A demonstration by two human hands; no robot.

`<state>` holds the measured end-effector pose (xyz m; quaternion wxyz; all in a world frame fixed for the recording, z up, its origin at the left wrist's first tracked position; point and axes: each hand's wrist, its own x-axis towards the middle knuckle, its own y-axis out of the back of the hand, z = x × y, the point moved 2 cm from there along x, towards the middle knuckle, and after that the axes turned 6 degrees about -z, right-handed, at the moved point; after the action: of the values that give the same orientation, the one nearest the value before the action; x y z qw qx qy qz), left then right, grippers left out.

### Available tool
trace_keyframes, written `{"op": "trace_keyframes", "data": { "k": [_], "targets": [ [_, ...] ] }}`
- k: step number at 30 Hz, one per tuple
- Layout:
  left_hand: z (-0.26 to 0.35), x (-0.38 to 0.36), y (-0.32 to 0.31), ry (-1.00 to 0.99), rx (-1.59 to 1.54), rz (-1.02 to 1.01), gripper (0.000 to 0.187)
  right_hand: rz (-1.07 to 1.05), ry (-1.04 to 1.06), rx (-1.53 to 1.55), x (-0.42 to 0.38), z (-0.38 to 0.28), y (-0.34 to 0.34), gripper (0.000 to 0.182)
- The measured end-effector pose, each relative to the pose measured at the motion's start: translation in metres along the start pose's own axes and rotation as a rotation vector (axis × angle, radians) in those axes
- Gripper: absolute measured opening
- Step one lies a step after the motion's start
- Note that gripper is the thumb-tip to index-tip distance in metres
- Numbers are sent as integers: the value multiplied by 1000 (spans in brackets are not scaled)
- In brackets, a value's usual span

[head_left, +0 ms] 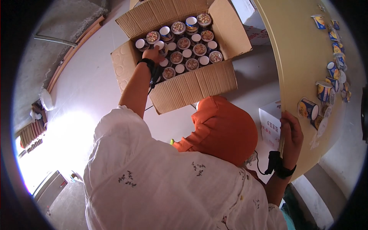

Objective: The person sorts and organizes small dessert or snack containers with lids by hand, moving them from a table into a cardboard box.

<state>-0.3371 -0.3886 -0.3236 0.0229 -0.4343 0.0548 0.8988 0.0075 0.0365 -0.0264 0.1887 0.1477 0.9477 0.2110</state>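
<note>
In the head view, my left hand [153, 56] reaches into an open cardboard box [191, 85]. Its fingers close around the side of a small paper cup [159, 45] with a white top, and part of them is hidden. Around it stand several more cups in rows, some showing white ends and some with clear tops over a speckled filling, like this filled cup [176, 57]. At the right, my right hand [292, 132] has its fingers curled over the edge of a yellowish table [289, 76]. Both wrists wear black straps.
Several blue-and-yellow cups [324, 91] stand or lie along the table's far side. A white printed carton [270, 124] is under the table edge, and another white carton [253, 23] stands beside the box. Orange cloth [226, 130] covers my lap.
</note>
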Motion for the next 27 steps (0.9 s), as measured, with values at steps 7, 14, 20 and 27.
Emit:
{"op": "trace_keyframes", "data": {
  "k": [7,14,20,27],
  "targets": [
    [0,13,9,-39,61,40,42,7,-10,-10,1,3,1,25],
    [-7,13,4,-201,-97,67,40,13,-12,8,0,1,-1,25],
    [-1,2,-9,-257,223,288,61,17,-14,-13,1,2,-1,25],
    [23,-27,-14,-194,885,285,52,10,-10,9,2,1,0,25]
  ]
}}
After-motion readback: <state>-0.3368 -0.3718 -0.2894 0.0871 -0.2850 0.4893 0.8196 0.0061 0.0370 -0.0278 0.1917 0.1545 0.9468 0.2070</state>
